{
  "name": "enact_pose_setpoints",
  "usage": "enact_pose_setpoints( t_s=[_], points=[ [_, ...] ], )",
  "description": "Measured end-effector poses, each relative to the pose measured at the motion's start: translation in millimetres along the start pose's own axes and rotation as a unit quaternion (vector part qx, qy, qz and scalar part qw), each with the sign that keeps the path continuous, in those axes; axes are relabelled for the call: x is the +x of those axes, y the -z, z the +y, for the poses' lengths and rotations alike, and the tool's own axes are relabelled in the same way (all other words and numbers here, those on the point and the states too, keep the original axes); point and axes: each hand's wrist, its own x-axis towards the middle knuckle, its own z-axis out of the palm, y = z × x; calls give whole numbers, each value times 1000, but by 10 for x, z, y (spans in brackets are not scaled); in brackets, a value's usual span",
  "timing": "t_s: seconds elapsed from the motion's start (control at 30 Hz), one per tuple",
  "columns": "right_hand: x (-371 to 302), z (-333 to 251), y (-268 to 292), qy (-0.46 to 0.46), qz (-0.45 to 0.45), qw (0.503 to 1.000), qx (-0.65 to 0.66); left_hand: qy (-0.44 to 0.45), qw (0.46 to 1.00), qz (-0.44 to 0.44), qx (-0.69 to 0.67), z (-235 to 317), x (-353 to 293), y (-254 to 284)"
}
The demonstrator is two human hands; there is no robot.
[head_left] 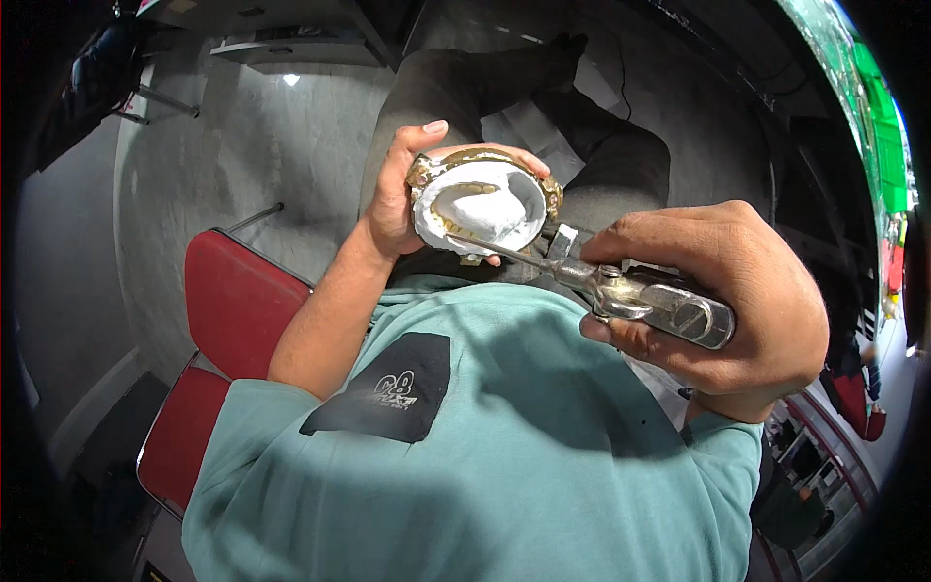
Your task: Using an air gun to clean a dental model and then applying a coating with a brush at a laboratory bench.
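My left hand [392, 199] is closed round a brass-coloured oval metal ring, much like a denture flask [481, 155], with its thumb along the far left and fingers behind. White plaster [493, 210] fills the ring, with a hollow and a raised lump in its middle. A yellowish curved row of small bumps shows in the hollow. Wrapped round a worn metal hand tool like an air chisel [669, 303] is my right hand [752, 281]. Its thin rod points left, and the tip appears to meet the plaster's near left edge.
Both hands work above my lap, over dark trousers [427, 107]. To the left stands a red chair [238, 301] with metal legs. A low shelf [296, 50] is at the far left over the grey floor [252, 145]. Green and red items [882, 136] line the right edge.
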Motion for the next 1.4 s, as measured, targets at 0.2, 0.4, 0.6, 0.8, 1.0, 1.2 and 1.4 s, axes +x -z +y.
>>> enact_pose_setpoints(
  t_s=[0.2,0.4,0.6,0.8,1.0,1.2,1.4],
  points=[
    [-44,-2,41,2,-6,1000,-2,-90,996,-11,3,6,-3,-77],
    [-123,74,107,-20,-8,1000,11,-108,994,0,18,33,35,-84],
    [-190,124,100,-11,12,1000,2,-134,989,0,57,55,21,-110],
    [-239,150,71,-19,36,999,7,-151,987,22,55,46,32,-94],
    [-272,127,41,-41,50,998,7,-145,984,24,100,116,-43,-90],
    [-379,111,188,-24,70,997,6,-168,971,-54,-160,25,23,-85],
    [-675,360,393,-97,215,966,103,-83,967,-11,-239,216,-93,-162]
  ],
)
